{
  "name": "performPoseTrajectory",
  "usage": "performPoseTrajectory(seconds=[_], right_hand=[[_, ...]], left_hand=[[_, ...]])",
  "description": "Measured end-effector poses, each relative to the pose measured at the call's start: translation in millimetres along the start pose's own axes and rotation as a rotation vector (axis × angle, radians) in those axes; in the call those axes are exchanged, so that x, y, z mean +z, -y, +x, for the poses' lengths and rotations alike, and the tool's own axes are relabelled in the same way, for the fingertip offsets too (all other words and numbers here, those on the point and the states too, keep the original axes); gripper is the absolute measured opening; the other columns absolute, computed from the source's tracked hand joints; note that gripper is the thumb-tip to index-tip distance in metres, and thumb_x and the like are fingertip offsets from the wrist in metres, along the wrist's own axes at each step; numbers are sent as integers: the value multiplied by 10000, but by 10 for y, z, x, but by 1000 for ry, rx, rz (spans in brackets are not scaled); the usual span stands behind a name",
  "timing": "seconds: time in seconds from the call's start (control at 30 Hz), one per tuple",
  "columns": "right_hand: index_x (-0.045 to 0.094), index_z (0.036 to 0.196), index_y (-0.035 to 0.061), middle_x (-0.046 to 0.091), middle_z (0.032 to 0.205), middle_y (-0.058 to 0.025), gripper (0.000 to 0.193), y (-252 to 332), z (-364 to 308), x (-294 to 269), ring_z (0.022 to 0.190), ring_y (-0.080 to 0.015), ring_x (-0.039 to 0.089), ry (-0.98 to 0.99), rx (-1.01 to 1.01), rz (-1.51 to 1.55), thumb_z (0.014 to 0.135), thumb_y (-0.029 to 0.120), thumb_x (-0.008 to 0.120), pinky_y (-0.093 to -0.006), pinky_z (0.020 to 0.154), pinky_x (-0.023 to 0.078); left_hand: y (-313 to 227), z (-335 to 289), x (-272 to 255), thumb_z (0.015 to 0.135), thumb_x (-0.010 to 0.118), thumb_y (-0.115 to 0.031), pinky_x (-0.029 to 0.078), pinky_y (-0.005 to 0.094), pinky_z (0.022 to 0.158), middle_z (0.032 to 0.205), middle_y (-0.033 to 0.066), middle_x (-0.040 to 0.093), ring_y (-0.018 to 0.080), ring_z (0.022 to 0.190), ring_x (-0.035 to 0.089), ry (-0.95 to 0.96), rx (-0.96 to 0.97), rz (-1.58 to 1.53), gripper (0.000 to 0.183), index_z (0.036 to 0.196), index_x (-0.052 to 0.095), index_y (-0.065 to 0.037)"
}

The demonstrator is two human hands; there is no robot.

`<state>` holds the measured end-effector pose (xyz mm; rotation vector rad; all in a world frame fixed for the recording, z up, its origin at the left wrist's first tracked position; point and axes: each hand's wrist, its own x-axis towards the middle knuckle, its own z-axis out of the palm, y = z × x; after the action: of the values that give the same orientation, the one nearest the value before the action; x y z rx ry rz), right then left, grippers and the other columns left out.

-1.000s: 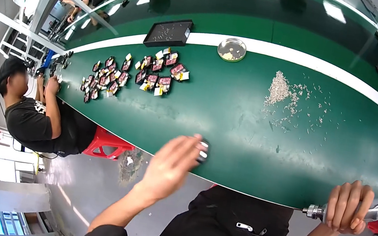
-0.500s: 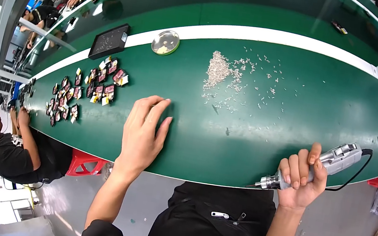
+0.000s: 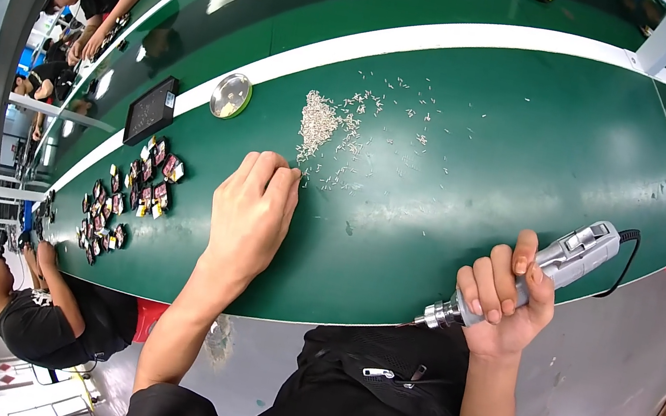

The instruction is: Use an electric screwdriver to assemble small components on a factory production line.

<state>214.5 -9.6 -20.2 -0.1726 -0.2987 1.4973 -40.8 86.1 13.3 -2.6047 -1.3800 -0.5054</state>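
Observation:
My right hand (image 3: pixel 508 295) is wrapped round a grey electric screwdriver (image 3: pixel 579 256), held over the table's near edge with its bit pointing left. A black cord leaves its back end. My left hand (image 3: pixel 252 208) rests on the green tabletop (image 3: pixel 378 255), its fingers curled and pressed together at the lower left of a heap of tiny silvery screw-like pieces (image 3: pixel 318 124). What its fingertips hold, if anything, is too small to make out. To the left of this hand lie several small black units with red and yellow parts (image 3: pixel 150 186).
A round dish (image 3: pixel 231 96) and a black tray (image 3: pixel 151 111) stand near the white strip (image 3: pixel 414 38) along the far side. More loose pieces are strewn right of the heap. On the left a person in a black cap (image 3: pixel 46 319) sits at the same table; others work farther off.
My left hand has moved to the edge of the heap, and its fingers have gone from spread to curled together. The right hand keeps the screwdriver; the view has shifted.

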Motion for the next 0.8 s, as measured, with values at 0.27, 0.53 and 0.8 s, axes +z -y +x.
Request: performPoseTrajectory(seconds=[0.27, 0.53, 0.8], right_hand=[[456, 875, 81, 394, 540, 16, 109, 12, -34, -11, 442, -92, 403, 5, 7, -18, 932, 173, 466, -277, 517, 386], [509, 894, 76, 398, 534, 11, 118, 24, -46, 15, 438, -106, 392, -3, -22, -42, 923, 177, 454, -286, 529, 389], [452, 895, 60, 407, 558, 13, 124, 140, -101, 507, 460, -102, 424, 99, -194, -45, 941, 169, 487, -275, 536, 398]], left_hand=[[-151, -188, -30, 806, 573, 74, 439, 383, 602, 747, 102, 534, 263, 636, 518, -98, -319, -469, 121, 803, 473, 5], [-846, -397, -142, 787, 609, 122, 503, 265, 636, 845, 124, 696, 192, 692, 645, -66, -308, -1019, 155, 921, 650, 55], [-1167, -609, -96, 936, 558, -60, 505, 277, 630, 759, 154, 632, 177, 678, 616, 35, -574, -1903, 165, 862, 599, 82]])
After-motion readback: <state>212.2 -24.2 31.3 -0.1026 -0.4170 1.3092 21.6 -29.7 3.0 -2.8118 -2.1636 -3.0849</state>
